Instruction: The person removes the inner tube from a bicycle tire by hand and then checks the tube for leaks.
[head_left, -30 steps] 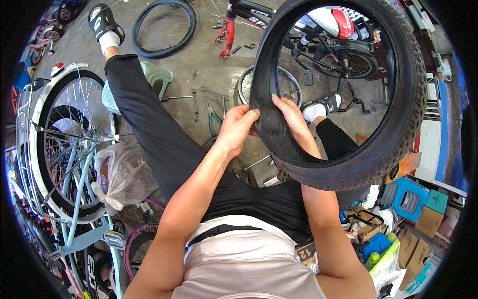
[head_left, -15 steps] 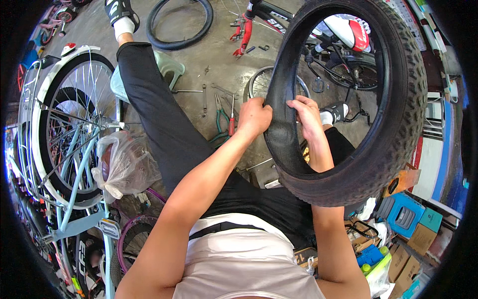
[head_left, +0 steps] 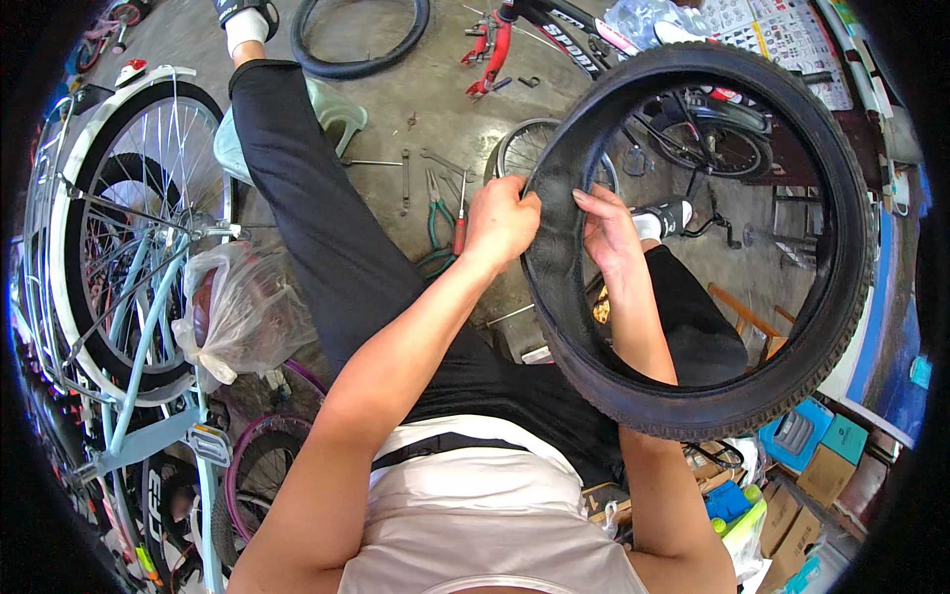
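A black knobby bicycle tire [head_left: 693, 411] is held up in front of me, its round opening facing me. My left hand [head_left: 503, 220] is closed on the tire's left side, with knuckles up and fingertips hidden. Through the opening reaches my right forearm, passing behind the tire's lower band. My right hand [head_left: 612, 233] grips the same stretch of tire from within the ring, its thumb against the inner wall. Between both hands the rubber looks bent and creased. No rim sits inside this tire.
Pliers [head_left: 438, 223], a red screwdriver [head_left: 460, 223] and wrenches lie on the floor, near a wheel rim [head_left: 520, 148]. Another tire [head_left: 327, 67] lies farther off. A light-blue bicycle [head_left: 129, 376] stands at left, a green stool [head_left: 341, 114] beside my leg. Boxes [head_left: 831, 475] crowd the lower right.
The tire has swung downward and slightly right, turning its opening more toward me. Both hands keep their hold at nearly the same spot. The view has shifted a little.
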The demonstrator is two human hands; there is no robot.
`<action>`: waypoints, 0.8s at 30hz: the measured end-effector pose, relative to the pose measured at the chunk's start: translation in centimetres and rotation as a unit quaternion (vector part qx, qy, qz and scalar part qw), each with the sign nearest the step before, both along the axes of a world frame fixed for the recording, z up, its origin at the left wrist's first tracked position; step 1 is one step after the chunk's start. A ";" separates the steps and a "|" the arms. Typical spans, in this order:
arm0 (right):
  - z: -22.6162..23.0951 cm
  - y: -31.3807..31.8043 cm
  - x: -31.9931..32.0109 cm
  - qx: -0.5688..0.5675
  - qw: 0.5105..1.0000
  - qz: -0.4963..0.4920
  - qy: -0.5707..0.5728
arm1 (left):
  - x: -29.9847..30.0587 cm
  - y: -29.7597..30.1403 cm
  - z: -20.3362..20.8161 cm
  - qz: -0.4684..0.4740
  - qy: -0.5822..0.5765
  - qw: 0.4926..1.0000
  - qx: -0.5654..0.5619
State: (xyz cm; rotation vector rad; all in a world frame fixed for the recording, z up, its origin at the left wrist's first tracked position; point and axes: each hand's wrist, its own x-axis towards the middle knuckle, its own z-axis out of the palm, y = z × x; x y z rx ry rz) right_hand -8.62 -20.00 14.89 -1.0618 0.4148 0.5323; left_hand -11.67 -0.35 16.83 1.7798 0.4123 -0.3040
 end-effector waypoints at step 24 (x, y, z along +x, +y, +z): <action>-0.5 0.8 0.2 -0.236 0.965 0.016 -0.112 | 1.3 0.0 -3.6 -0.058 0.015 0.996 0.065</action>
